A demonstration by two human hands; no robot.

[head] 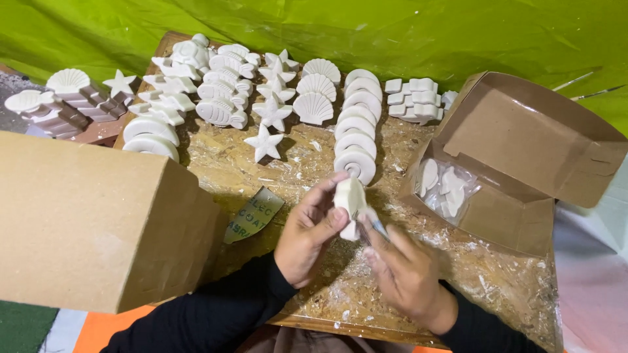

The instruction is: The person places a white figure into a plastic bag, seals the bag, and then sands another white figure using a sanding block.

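My left hand (309,236) is gripping a white plaster piece (348,196) by its edges, thumb and fingers closed around it, holding it upright above the worktop (327,294). My right hand (404,271) is closing around a thin tool (374,227), whose tip is touching the lower edge of the piece; I cannot tell what kind of tool it is.

Just beyond my left hand, a column of round white spiral casts (356,124) is running away from me. Further left of that column, scallop shells (315,91), starfish (265,144), and fish-shaped casts (222,98) are standing in rows.

To the right of my right hand, an open cardboard box (523,150) is lying on its side, holding a clear bag of white casts (445,186). To the left of my left hand, a closed cardboard box (91,222) is sitting near me, and a small printed label (252,212) is lying between that box and my left hand. A green sheet (392,33) is covering the background beyond the worktop.
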